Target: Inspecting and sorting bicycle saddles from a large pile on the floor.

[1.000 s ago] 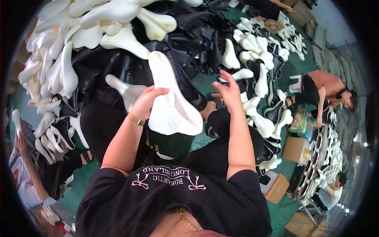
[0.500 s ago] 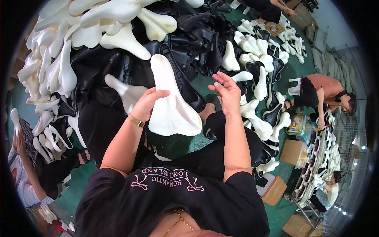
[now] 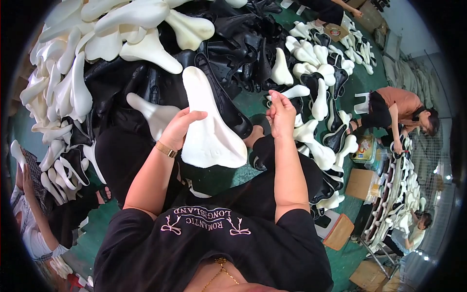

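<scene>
In front of me, my left hand [image 3: 181,127] grips a white foam bicycle saddle pad [image 3: 212,131] by its left edge, thumb on top. The pad's narrow nose points away from me and its wide end faces me. To its right, my raised right hand [image 3: 282,116] is apart from the pad, with thumb and fingers drawn together. Whether anything small is pinched there is hidden. Beyond the pad lies a long black saddle shell [image 3: 224,100], partly covered by it. Another white saddle pad [image 3: 152,116] rests just left of my left hand.
White saddle pads [image 3: 131,19] are heaped at the far left, over black saddle shells [image 3: 243,44]. More pads and shells [image 3: 318,100] line the green floor at right. Co-workers sit left and right, one in an orange top [image 3: 400,104]. A cardboard box [image 3: 361,184] stands at right.
My right hand's spread fingers have drawn together. My left hand still holds the pad in nearly the same place. The co-worker in orange has moved an arm slightly.
</scene>
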`<act>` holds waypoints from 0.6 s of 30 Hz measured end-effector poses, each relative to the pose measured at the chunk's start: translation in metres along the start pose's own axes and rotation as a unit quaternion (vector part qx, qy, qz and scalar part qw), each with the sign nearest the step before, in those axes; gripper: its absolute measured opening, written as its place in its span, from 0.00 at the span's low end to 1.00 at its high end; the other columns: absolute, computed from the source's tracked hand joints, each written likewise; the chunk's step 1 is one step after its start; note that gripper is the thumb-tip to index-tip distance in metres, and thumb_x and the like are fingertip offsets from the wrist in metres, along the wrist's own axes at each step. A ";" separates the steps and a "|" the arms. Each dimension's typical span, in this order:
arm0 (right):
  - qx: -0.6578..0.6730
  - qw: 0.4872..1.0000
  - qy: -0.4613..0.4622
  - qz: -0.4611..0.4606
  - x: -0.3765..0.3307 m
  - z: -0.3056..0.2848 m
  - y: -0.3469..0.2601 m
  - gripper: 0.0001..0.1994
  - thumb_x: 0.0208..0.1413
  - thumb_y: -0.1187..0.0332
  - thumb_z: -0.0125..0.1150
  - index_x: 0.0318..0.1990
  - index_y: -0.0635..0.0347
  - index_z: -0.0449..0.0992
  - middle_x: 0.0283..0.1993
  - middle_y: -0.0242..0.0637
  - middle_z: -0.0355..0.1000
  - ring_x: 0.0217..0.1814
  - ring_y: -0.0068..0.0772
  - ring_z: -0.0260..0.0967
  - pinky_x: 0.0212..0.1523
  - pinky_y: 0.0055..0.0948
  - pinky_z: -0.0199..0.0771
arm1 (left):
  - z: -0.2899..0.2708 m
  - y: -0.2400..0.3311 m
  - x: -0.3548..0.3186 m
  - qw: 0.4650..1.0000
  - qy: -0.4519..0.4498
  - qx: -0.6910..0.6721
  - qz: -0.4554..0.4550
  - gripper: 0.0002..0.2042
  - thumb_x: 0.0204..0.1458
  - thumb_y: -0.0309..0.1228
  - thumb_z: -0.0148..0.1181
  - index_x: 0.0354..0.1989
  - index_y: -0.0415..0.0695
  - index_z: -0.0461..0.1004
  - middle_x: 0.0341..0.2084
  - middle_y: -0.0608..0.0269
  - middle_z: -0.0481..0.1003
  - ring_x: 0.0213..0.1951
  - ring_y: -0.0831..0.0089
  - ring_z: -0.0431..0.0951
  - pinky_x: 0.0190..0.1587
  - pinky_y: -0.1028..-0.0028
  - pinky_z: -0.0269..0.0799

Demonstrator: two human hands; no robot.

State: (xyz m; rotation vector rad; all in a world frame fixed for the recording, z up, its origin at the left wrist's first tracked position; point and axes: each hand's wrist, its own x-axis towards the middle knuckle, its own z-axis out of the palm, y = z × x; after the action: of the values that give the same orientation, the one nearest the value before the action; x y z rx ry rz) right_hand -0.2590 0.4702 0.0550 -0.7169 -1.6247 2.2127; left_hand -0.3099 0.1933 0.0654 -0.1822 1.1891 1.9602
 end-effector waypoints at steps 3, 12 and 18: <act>-0.004 0.999 -0.029 -0.036 0.006 -0.004 0.008 0.11 0.58 0.66 0.58 0.44 0.62 0.74 0.17 0.19 0.59 0.18 0.11 0.55 0.24 0.16 0.61 | -0.001 0.000 0.000 1.000 0.001 -0.003 0.003 0.17 0.49 0.31 0.61 0.46 0.35 0.70 0.38 0.57 0.76 0.39 0.69 0.78 0.45 0.71 0.74; -0.173 0.958 -0.216 0.081 -0.012 0.006 0.021 0.47 0.50 0.85 0.53 0.71 0.34 0.37 0.71 0.50 0.48 0.35 0.24 0.71 0.28 0.22 0.69 | 0.005 0.004 -0.003 1.000 0.012 0.002 0.009 0.18 0.49 0.30 0.60 0.47 0.35 0.69 0.38 0.57 0.76 0.39 0.68 0.78 0.45 0.70 0.74; -0.067 0.983 -0.167 0.047 -0.008 0.014 -0.002 0.31 0.52 0.80 0.57 0.65 0.61 0.57 0.43 0.44 0.77 0.16 0.14 0.62 0.14 0.13 0.58 | -0.001 0.004 -0.004 1.000 0.015 -0.001 0.006 0.18 0.49 0.30 0.60 0.47 0.35 0.70 0.38 0.57 0.76 0.39 0.68 0.78 0.45 0.71 0.74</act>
State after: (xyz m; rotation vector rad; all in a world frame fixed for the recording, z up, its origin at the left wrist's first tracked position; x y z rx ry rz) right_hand -0.2601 0.4553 0.0624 -0.4824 -1.9515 2.4114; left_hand -0.3110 0.1892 0.0694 -0.2073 1.2109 1.9748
